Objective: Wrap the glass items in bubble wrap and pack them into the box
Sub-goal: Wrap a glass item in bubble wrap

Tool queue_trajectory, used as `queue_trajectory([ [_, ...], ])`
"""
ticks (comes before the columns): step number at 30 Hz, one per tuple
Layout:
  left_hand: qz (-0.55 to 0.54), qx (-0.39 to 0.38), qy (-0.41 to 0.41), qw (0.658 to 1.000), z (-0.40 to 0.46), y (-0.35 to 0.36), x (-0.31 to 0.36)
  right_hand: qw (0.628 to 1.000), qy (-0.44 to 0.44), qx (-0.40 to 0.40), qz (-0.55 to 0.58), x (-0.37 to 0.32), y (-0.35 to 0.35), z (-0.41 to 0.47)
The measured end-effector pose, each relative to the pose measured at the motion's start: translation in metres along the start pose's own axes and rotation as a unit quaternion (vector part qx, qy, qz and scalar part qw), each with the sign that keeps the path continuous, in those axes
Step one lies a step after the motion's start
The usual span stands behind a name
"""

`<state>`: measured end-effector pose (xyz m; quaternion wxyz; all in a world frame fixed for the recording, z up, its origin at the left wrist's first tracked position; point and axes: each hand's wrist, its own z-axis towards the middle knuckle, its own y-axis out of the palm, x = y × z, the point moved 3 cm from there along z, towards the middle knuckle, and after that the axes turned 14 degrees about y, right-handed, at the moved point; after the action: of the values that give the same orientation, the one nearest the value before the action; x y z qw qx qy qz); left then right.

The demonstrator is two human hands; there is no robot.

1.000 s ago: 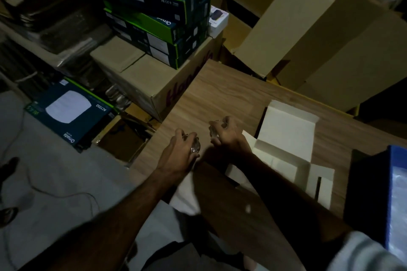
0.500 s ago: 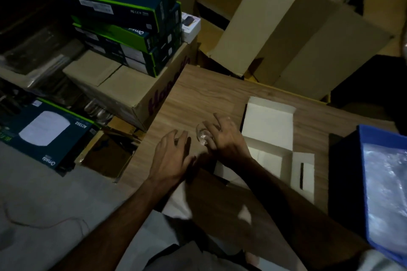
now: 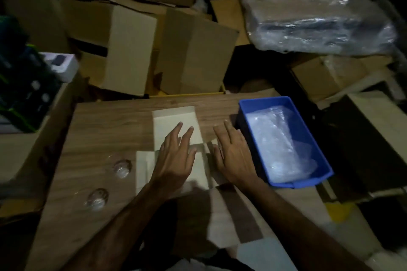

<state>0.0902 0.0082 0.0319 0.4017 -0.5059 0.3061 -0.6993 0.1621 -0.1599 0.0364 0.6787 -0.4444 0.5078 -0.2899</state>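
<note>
Two small clear glass items stand on the wooden table: one (image 3: 121, 167) left of the box, the other (image 3: 97, 199) nearer me. A small white cardboard box (image 3: 174, 123) lies open with its flaps spread in the middle of the table. My left hand (image 3: 174, 158) hovers over the box with fingers spread and holds nothing. My right hand (image 3: 231, 156) is also open, over the box's right flap, next to a blue plastic bin (image 3: 246, 103). Sheets of bubble wrap (image 3: 279, 141) fill that bin.
Brown cardboard cartons (image 3: 193, 55) stand behind the table's far edge. A plastic-wrapped bundle (image 3: 308, 17) lies at the back right. Dark boxes and a small white box (image 3: 63, 66) sit on a carton at the left. More cartons (image 3: 363, 138) lie right of the bin.
Both hands let go of the two glass items, which now stand on the table's left side. The hands moved right over the white box. The view swung right, showing the whole blue bin.
</note>
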Motion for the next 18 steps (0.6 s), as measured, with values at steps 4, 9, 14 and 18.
queue_trajectory([
  [4, 0.003, -0.031, 0.032, 0.999, 0.047, 0.037, 0.057, 0.996, 0.078, 0.025, -0.022, 0.075, -0.027, -0.006],
  [9, -0.086, -0.080, 0.020, 0.993, 0.095, 0.111, 0.107, 0.988, 0.144, 0.025, -0.049, 0.166, -0.044, -0.014],
  [14, -0.002, -0.168, -0.044, 0.985, 0.117, 0.173, 0.135, 0.982, 0.145, -0.077, -0.096, 0.222, -0.046, -0.003],
  [18, 0.009, -0.152, -0.016, 0.988, 0.122, 0.198, 0.124, 0.967, 0.112, -0.185, -0.132, 0.244, -0.030, 0.013],
])
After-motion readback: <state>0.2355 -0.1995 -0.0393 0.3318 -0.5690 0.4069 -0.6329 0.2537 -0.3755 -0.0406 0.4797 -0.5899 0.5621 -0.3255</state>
